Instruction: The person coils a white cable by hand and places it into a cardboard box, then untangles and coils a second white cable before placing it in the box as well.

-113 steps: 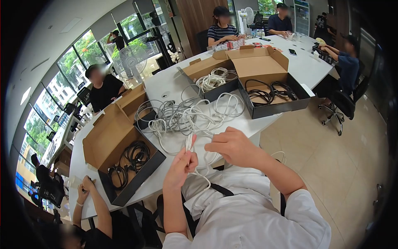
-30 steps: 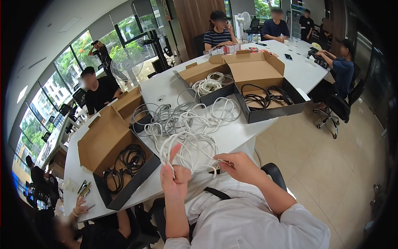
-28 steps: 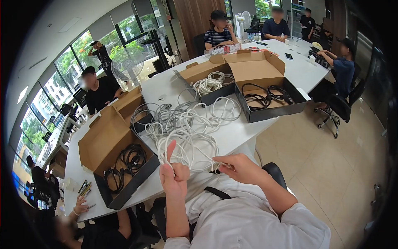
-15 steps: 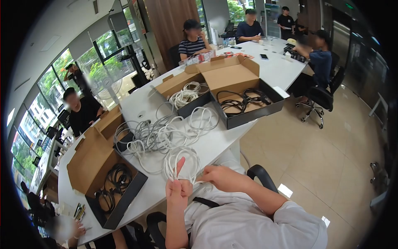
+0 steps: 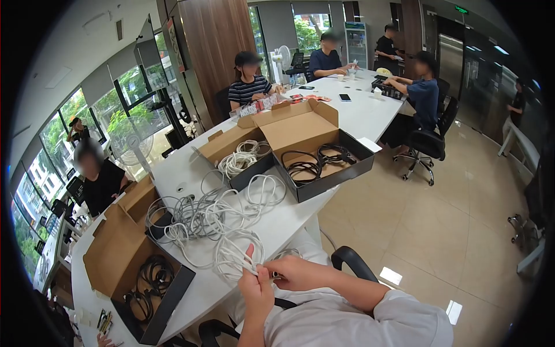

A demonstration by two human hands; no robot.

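A coil of white cable (image 5: pixel 230 254) is gripped in my left hand (image 5: pixel 257 286), thumb raised against the loops. Close beside it, my right hand (image 5: pixel 293 273) is closed on the cable at the coil's lower right, its fingertips partly hidden. Beyond my hands lies a loose tangle of grey and white cables (image 5: pixel 199 215) on the white table (image 5: pixel 289 217). An open box (image 5: pixel 329 170) holds black cables (image 5: pixel 303 168). Next to it, another open box (image 5: pixel 245 180) contains white cables (image 5: pixel 236 163). At the left, a third open box (image 5: pixel 173 306) has black cables (image 5: pixel 156 274) inside.
Several people sit or stand around, one in a striped shirt (image 5: pixel 250 89) across the table and one in black (image 5: pixel 101 185) at the left. A phone (image 5: pixel 345 98) lies at the far end. An office chair (image 5: pixel 425 141) stands at the right, and a fan (image 5: pixel 132 141) behind the table.
The view has shifted, so the table and boxes appear further left and the boxes lower. My right hand has come closer to my left hand at the coil.
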